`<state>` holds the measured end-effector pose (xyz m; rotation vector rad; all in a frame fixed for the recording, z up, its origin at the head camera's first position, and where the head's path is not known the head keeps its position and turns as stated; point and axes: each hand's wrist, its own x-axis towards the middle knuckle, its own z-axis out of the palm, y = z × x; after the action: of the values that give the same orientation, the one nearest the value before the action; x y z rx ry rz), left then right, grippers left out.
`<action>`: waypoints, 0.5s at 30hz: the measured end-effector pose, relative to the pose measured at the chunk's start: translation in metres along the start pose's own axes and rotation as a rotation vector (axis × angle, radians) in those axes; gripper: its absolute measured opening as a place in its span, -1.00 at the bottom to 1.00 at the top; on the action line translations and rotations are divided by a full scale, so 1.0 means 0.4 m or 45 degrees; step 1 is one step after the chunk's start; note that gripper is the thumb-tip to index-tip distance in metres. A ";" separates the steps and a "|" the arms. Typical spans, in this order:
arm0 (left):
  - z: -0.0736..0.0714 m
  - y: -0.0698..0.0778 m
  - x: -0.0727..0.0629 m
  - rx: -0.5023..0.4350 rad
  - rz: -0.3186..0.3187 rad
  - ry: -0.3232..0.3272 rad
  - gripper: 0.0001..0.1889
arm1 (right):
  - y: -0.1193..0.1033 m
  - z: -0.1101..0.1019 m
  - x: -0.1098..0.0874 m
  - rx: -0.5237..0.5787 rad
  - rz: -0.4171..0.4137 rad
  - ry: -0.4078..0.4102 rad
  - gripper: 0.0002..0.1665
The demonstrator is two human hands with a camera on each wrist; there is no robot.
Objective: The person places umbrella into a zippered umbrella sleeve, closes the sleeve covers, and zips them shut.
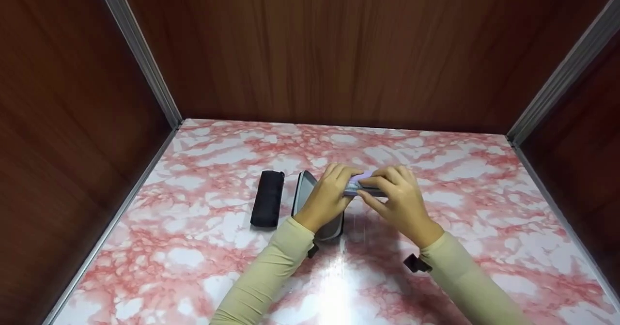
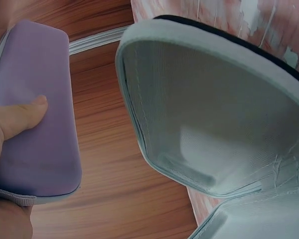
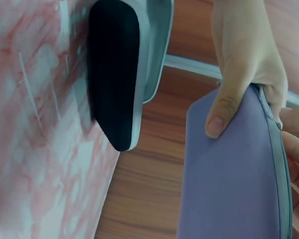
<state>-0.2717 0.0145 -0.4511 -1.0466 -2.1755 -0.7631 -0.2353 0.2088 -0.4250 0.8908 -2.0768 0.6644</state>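
Note:
A purple zip case (image 2: 50, 154) is held up above the table by both hands. My left hand (image 1: 329, 194) grips its end, with the thumb pressed flat on the purple face in the left wrist view. At the case's zippered edge (image 3: 279, 174), the fingers of my right hand (image 1: 399, 199) pinch, thumb and index finger close together. The zip pull itself is hidden. Below and beside the left hand stands an open case (image 2: 204, 114) with a grey lining and a black outside; the left forearm partly covers it in the head view.
A black oblong item (image 1: 268, 199), perhaps a pouch or folded umbrella, lies left of the open case. The red-and-white marbled table (image 1: 193, 257) is bounded by brown wood-look panels (image 1: 310, 49) with metal strips at their joints.

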 end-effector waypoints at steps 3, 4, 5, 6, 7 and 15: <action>0.001 -0.002 -0.001 0.001 0.001 0.000 -0.58 | -0.007 0.009 0.011 -0.036 -0.005 -0.004 -0.70; 0.001 -0.002 -0.002 0.001 0.001 0.001 -0.57 | -0.008 0.011 0.013 -0.044 -0.005 -0.010 -0.70; 0.001 -0.003 -0.002 0.001 0.001 0.003 -0.57 | -0.010 0.012 0.015 -0.048 -0.002 -0.016 -0.70; 0.001 -0.003 -0.003 -0.001 0.002 0.005 -0.57 | -0.010 0.013 0.017 -0.051 0.001 -0.022 -0.71; 0.001 -0.004 -0.003 -0.002 0.001 0.003 -0.57 | -0.011 0.012 0.018 -0.052 0.009 -0.033 -0.71; 0.003 -0.004 -0.003 0.007 -0.016 0.002 -0.63 | -0.009 0.013 0.024 0.014 0.055 -0.053 -0.81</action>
<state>-0.2729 0.0140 -0.4533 -1.0305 -2.1836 -0.7625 -0.2394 0.1995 -0.4199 0.8750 -2.1366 0.6863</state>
